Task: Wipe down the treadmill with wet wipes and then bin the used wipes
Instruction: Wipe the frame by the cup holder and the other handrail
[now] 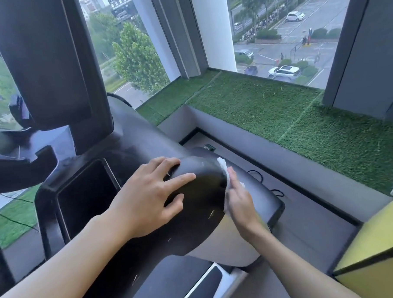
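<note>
Wiping is under way, we judge: the wet wipe (223, 170) sits just right of the frame's centre, sandwiched between the right hand (238, 198) and the rounded right end of the treadmill console (200, 207). White crumpled corner pokes up past the fingertips. We read it as thin, limp, damp and near weightless. It will fold and bunch, cling to the plastic, and tear if dragged on an edge. Best handled flat under the finger pads, or pinched at that free top corner for binning. The right fingers (231, 171) lie straight along the wipe and press it to the side face. The thumb is hidden, so we cannot tell whether it pinches.

The left hand (148, 196) is spread flat on top of the same rounded end, fingers released and splayed, grasping nothing, likely bracing. The console is hard, glossy dark plastic, rigid, probably slick when wet. A square recessed pocket (85, 198) is lower left and the dark screen (47, 60) upper left. Below the right hand is the grey motor cover (267, 197). Beyond it, an artificial-grass ledge (279, 113) and windows run across the top. A yellow block (375, 242) is lower right. No bin is in view.
</note>
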Motion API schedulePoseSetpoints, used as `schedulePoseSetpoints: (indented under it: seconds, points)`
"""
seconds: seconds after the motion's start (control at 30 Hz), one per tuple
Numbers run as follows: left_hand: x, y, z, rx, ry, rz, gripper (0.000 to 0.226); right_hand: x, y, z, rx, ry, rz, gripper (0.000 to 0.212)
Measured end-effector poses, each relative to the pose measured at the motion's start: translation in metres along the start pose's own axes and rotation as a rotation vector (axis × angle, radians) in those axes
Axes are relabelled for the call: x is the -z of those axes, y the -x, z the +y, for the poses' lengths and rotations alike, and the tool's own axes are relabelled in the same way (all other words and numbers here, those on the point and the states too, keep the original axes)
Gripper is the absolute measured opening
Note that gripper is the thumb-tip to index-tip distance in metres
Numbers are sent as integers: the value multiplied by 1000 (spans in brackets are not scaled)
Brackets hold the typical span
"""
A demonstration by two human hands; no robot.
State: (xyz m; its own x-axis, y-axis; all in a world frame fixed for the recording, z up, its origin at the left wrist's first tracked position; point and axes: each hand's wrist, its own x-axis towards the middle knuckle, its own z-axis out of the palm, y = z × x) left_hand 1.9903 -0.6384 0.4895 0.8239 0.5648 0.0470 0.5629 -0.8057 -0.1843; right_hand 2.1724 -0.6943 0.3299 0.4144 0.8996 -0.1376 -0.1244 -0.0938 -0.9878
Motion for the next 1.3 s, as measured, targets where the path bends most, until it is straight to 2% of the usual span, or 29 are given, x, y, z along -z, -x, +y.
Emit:
schedulePoseSetpoints:
  seconds: [0.07,0.13,0.2,0.27,0.4,0.57,0.63,0.73,0.83,0.9,0.93,1.07,1.2,1.27,1.3]
  points:
    - [-1,1,0,1,-6,-4,47,-8,0,0,-60,-95,21,53]
    - [-2,2,0,-1,-8,-3,47,-25,26,1,-4,-91,-8,58]
    - [-4,2,0,-6,-3,3,47,-37,58,8,97,-17,-59,65]
    - [-5,1,-1,-11,-7,10,47,-38,61,16,139,74,-69,63]
    - [-5,0,0,-8,-14,11,48,-32,30,6,-53,-53,29,56]
    - [-6,0,-1,-22,-8,29,47,-54,81,6,157,117,-80,63]
    - [-6,-1,0,-30,-16,34,47,-54,63,5,131,90,-23,67]
    - [-7,-1,0,-33,-12,44,47,-56,35,-10,-50,-89,164,66]
    - [-8,-1,-2,-41,29,74,48,-77,66,-21,27,-139,111,71]
    - [-6,0,0,-43,33,113,47,-86,83,-18,113,-69,77,67]
    - [-5,2,1,-38,35,133,45,-87,79,-14,141,-15,118,63]
    - [-7,30,-4,-74,20,130,46,-87,54,-8,-38,-52,328,57]
    - [-11,44,-10,-99,71,136,53,-122,103,-1,133,-19,230,58]
    - [-11,39,-9,-82,111,149,51,-120,97,9,126,-16,260,58]
    - [-11,37,-8,-80,131,152,51,-116,88,10,65,-34,301,59]
